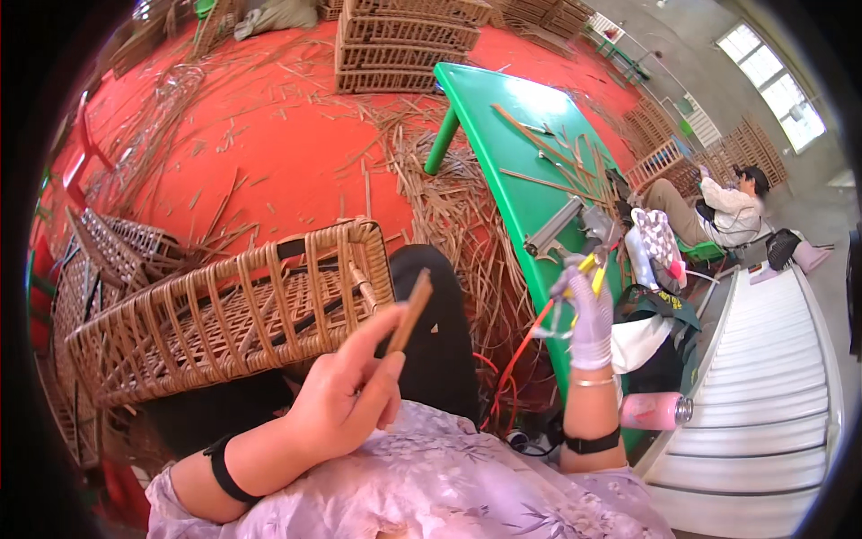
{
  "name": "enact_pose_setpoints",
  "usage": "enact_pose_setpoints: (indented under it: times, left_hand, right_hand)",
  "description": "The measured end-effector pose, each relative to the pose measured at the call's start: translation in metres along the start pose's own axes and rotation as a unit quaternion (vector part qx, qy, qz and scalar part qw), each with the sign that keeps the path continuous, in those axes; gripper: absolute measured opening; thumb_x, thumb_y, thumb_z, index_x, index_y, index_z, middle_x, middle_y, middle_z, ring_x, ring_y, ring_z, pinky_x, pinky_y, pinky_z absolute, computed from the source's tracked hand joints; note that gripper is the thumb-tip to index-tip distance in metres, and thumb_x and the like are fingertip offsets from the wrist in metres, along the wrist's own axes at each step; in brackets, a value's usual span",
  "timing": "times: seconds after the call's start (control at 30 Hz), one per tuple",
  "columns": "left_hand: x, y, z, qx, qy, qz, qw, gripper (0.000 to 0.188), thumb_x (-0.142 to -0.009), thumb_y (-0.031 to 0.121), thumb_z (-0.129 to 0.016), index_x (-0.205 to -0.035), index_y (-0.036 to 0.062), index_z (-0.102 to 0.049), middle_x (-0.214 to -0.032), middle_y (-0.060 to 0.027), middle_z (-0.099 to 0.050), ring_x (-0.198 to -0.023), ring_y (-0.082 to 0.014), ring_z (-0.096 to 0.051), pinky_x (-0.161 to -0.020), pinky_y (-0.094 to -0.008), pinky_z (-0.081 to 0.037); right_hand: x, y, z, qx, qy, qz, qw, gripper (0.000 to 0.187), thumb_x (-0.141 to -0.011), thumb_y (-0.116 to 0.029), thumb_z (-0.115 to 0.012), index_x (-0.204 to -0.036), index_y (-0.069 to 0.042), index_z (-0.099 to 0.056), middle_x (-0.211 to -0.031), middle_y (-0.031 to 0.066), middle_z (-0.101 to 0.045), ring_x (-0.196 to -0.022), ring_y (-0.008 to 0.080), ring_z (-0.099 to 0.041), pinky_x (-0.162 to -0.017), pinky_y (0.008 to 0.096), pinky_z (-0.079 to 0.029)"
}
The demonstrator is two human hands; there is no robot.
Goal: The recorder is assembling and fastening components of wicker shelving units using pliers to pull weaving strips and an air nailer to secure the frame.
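My bare left hand (346,395) pinches a short flat brown wicker strip (411,310) between thumb and fingers, its end pointing up and away. Just left of that hand, a woven wicker basket (242,346) lies tilted on its side by my knee, not touched by the hand. Over the right edge of the green table (489,144), my right hand (588,310), in a pale glove, is closed around a yellow-handled hand tool (588,263); its working end is blurred. Right beside it, a grey metal air tool (555,229) lies on the tabletop.
Loose strips (539,135) lie on the table, and offcuts (449,189) litter the red floor. An orange hose (521,355) runs beside the table. A pink bottle (654,410) is at right. Stacked baskets (409,45) stand behind; another person (732,211) sits at far right.
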State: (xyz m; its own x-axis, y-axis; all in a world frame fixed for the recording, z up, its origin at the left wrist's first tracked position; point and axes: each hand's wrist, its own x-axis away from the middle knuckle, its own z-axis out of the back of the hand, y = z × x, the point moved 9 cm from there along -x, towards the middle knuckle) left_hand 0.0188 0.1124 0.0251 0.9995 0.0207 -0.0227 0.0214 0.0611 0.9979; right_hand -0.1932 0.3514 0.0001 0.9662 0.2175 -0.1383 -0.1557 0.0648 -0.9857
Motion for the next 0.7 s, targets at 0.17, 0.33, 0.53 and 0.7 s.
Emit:
enact_pose_setpoints:
  times: [0.17, 0.33, 0.53, 0.7]
  left_hand:
    - [-0.007, 0.003, 0.013, -0.020, 0.061, -0.070, 0.995, 0.050, -0.102, 0.008, -0.037, -0.147, 0.0006, -0.016, -0.064, -0.0071, -0.060, -0.047, -0.0095, -0.052, -0.048, -0.0223, -0.044]
    - [-0.005, 0.012, 0.025, -0.086, 0.099, -0.165, 0.978, 0.046, -0.102, 0.008, -0.037, -0.144, 0.0004, -0.021, -0.075, -0.0116, -0.065, -0.054, -0.0106, -0.055, -0.054, -0.0232, -0.046]
    - [-0.008, 0.024, 0.034, -0.116, 0.104, -0.218, 0.964, 0.033, -0.098, -0.002, -0.038, -0.130, -0.0042, -0.047, -0.078, -0.0126, -0.068, -0.059, -0.0158, -0.065, -0.055, -0.0254, -0.052]
    - [-0.019, 0.019, 0.031, -0.158, 0.026, -0.153, 0.975, 0.047, -0.100, 0.010, -0.039, -0.143, -0.0060, -0.028, -0.105, -0.0179, -0.068, -0.071, -0.0155, -0.063, -0.065, -0.0261, -0.051]
  right_hand:
    - [-0.042, 0.059, 0.149, 0.370, 0.194, -0.071, 0.906, 0.074, -0.079, -0.053, -0.072, -0.123, 0.003, -0.051, -0.116, 0.0193, -0.061, -0.105, 0.0270, -0.060, -0.094, 0.0347, -0.044]
    - [-0.045, 0.104, 0.214, 0.403, 0.255, -0.164, 0.864, 0.081, -0.077, -0.058, -0.071, -0.126, 0.002, -0.049, -0.118, 0.0216, -0.057, -0.109, 0.0308, -0.059, -0.094, 0.0389, -0.045]
    - [-0.060, 0.080, 0.183, 0.648, 0.121, -0.261, 0.705, 0.067, -0.084, -0.063, -0.053, -0.122, -0.008, -0.059, -0.119, 0.0213, -0.063, -0.109, 0.0365, -0.061, -0.092, 0.0445, -0.048]
    - [-0.093, 0.055, 0.195, 0.650, 0.130, -0.132, 0.737, 0.036, -0.086, -0.044, -0.059, -0.102, -0.014, -0.070, -0.100, 0.0150, -0.070, -0.095, 0.0340, -0.065, -0.082, 0.0425, -0.051]
